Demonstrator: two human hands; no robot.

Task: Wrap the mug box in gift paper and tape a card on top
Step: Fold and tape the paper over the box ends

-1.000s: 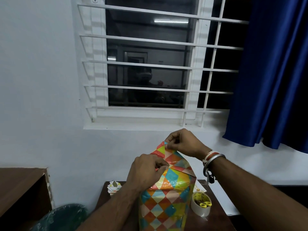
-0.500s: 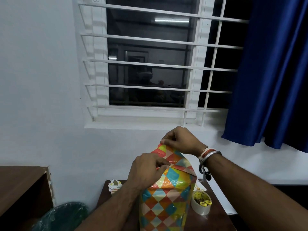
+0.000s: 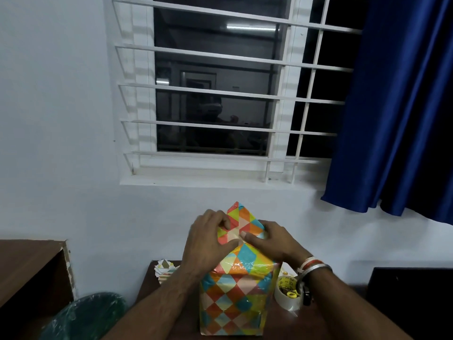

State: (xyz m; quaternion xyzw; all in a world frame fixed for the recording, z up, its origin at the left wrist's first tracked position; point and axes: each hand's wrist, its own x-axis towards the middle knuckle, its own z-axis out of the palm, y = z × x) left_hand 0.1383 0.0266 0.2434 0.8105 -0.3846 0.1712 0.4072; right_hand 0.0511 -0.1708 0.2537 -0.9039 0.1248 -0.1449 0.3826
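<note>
The mug box [image 3: 235,300] stands upright on a small brown table [image 3: 152,288], covered in shiny gift paper with a diamond pattern of orange, teal, yellow and red. Its top end is folded into flaps, and one pointed flap [image 3: 239,212] sticks up at the back. My left hand [image 3: 208,241] grips the folded paper on the top from the left, fingers curled over it. My right hand [image 3: 272,241] lies on the right side of the top and pinches the fold where the flaps meet. The fingertips of both hands almost touch there.
A roll of clear tape [image 3: 288,296] with a yellow item inside stands right of the box, under my right wrist. Paper scraps [image 3: 166,268] lie at the table's back left. A wooden shelf [image 3: 29,271] and a green plastic-wrapped object [image 3: 85,315] are at left.
My right hand has left the tip of the raised flap and come down to the middle fold beside my left hand. The flap's point now stands free.
</note>
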